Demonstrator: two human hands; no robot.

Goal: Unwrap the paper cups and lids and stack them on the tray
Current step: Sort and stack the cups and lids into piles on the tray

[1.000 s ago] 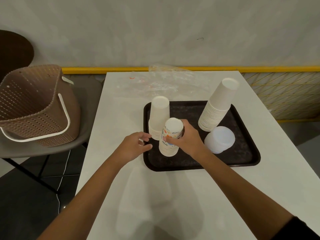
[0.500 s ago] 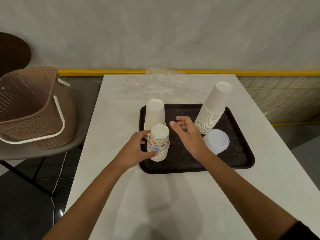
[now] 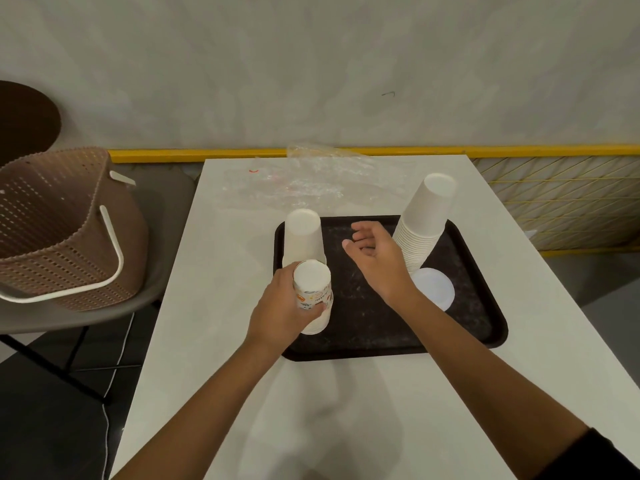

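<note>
A black tray (image 3: pixel 474 327) lies on the white table (image 3: pixel 221 341). My left hand (image 3: pixel 280 310) grips a short stack of printed paper cups (image 3: pixel 313 289), upside down at the tray's front left corner. Just behind it stands a plain white cup stack (image 3: pixel 304 235). A tall leaning white cup stack (image 3: pixel 424 220) occupies the tray's back right, with a stack of translucent lids (image 3: pixel 434 289) in front of it. My right hand (image 3: pixel 375 256) hovers over the tray's middle with relaxed fingers, holding nothing.
Crumpled clear plastic wrap (image 3: pixel 311 181) lies on the table behind the tray. A brown perforated basket (image 3: pixel 59 226) with a white handle sits on a grey chair (image 3: pixel 152 282) to the left. A wall and a yellow rail (image 3: pixel 381 152) run along the back.
My right hand let go of the printed cup stack and drew back over the tray. My left hand took hold of that stack, which moved left toward the tray's front left corner.
</note>
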